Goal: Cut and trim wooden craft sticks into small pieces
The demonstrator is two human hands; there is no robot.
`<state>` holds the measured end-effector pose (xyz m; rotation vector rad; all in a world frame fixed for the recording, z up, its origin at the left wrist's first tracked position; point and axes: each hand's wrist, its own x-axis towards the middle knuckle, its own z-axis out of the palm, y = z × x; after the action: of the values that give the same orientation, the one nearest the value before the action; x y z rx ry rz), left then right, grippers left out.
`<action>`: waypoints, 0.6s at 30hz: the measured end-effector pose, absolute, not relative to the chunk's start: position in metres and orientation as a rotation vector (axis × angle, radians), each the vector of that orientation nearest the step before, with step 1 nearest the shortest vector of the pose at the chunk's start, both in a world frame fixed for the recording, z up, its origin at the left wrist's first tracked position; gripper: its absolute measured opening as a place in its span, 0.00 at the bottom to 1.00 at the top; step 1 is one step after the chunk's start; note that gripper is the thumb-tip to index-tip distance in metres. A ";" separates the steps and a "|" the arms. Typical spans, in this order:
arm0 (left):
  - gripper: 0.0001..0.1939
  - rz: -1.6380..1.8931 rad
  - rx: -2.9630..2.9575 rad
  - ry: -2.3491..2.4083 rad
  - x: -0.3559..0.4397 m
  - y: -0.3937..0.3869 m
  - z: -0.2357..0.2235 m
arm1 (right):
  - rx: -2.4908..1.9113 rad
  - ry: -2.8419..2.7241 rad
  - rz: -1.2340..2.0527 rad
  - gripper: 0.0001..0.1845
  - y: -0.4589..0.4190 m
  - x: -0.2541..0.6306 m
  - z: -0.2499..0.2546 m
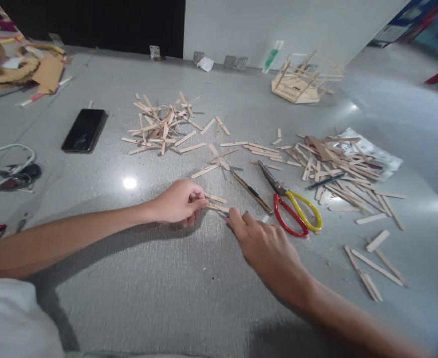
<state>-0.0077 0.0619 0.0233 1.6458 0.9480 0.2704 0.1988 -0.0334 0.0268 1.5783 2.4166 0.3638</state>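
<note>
A person wears a pale, whitish top (13,318), its plain, softly creased cloth in the lower left corner of the frame. Both forearms (88,236) are bare, as are the slender-fingered left hand (177,203) and right hand (265,243) near the center.

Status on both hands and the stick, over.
Left hand pinching wooden stick. Right hand at stick's other end, grip unclear. Red-and-yellow-handled scissors lie close beyond.

Bent left hand (183,201) and extended right hand (263,243) close together, fingers curled, forearms angled inward
</note>
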 end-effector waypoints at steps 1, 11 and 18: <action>0.16 0.276 1.643 0.947 -0.007 0.062 0.024 | 1.571 2.424 0.370 0.13 -0.033 0.198 0.026; 0.15 0.260 1.661 0.941 -0.008 0.061 0.029 | 1.543 2.424 0.404 0.09 -0.031 0.195 0.026; 0.16 0.255 1.664 0.929 -0.007 0.063 0.026 | 1.470 2.403 0.525 0.11 -0.030 0.192 0.036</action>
<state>-0.0071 0.0627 0.0264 1.6637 0.9285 0.2548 0.1915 -0.0297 0.0359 1.4698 2.4029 0.5247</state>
